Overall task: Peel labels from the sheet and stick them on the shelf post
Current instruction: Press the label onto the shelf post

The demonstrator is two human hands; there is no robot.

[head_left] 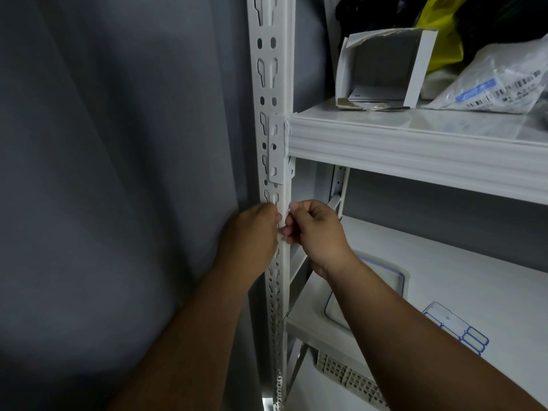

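Observation:
The white perforated shelf post (pixel 271 84) runs top to bottom at the centre. Both hands meet on it just below the upper shelf bracket. My left hand (pixel 252 238) lies against the post's left face with curled fingers. My right hand (pixel 314 229) pinches a small label (pixel 281 222) with a blue edge against the post's front corner; most of the label is hidden between the fingers. The label sheet (pixel 456 327), white with blue-bordered labels, lies flat on the lower shelf at the right.
The upper shelf (pixel 415 143) carries a torn white carton (pixel 382 69), a plastic bag with barcodes (pixel 498 84) and a yellow bag (pixel 444 34). A blue-rimmed lid (pixel 385 280) lies on the lower shelf, a slotted grey crate (pixel 350 378) below. Grey curtain (pixel 118 173) hangs left.

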